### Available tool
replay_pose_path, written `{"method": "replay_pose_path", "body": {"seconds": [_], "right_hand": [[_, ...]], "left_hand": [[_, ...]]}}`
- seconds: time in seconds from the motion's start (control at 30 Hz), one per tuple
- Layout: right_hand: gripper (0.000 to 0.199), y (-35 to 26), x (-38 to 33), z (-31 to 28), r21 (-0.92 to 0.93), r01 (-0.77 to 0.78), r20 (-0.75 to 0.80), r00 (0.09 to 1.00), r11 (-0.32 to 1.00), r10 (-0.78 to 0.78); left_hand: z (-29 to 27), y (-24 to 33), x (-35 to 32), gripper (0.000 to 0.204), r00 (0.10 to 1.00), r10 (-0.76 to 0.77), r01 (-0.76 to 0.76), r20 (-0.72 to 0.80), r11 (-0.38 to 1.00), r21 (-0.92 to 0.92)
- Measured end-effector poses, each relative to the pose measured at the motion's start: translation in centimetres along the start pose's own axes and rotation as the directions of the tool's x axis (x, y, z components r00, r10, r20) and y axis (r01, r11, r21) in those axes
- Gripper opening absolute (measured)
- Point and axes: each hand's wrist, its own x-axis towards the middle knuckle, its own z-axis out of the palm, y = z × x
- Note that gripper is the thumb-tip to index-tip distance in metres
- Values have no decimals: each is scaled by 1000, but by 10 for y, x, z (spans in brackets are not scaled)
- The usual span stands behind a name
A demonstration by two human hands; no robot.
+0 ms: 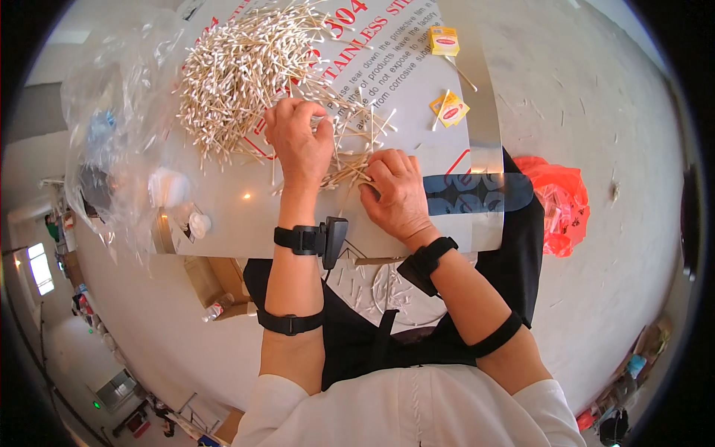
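Lying heaped at the upper L of the table (246, 231), swabs (249, 74) also trail R in a thinner scatter. L hand (302, 145): part-closed, fingers bent, thumb apart from index, fingertips down at the heap's lower R edge; can't tell if it grips any swab. R hand (396, 190): mostly closed, fingers curled, against the ends of a small loose bunch (344, 173) lying betw. the hands; can't tell how firmly, if at all, it grips. Containers, outward: lower yellow pack (453, 112), R of the scatter, w/ 1 swab across it; upper yellow pack (445, 41), w/ 1 swab just below; red bag (575, 186), beyond the table's R edge, w/ clear plastic inside; clear bag (123, 52), far L, contents unclear; carton (205, 277), below the table's near edge at L, w/ a bottle (218, 307) beside it.
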Motion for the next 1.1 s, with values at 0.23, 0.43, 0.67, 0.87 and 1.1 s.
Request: {"method": "replay_pose_path", "body": {"seconds": [0.23,0.43,0.67,0.87,1.1], "right_hand": [[21,-2,1,3,-9,13,-27,1000,1000,-13],[21,0,1,2,-22,14,-21,1000,1000,-14],[21,-2,1,2,-44,12,-32,999,999,-13],[20,-2,1,3,-43,17,-52,998,999,-19],[16,-1,1,2,-36,8,-47,999,999,-10]], "left_hand": [[7,12,16,11,962,154,-161,225,987,14],[-12,14,22,10,828,-280,464,485,829,-314],[-33,7,8,8,539,-399,782,742,-92,-617],[-39,8,-2,9,508,-310,705,803,-387,-595],[-33,3,-24,9,839,-350,520,417,743,-421]]}}
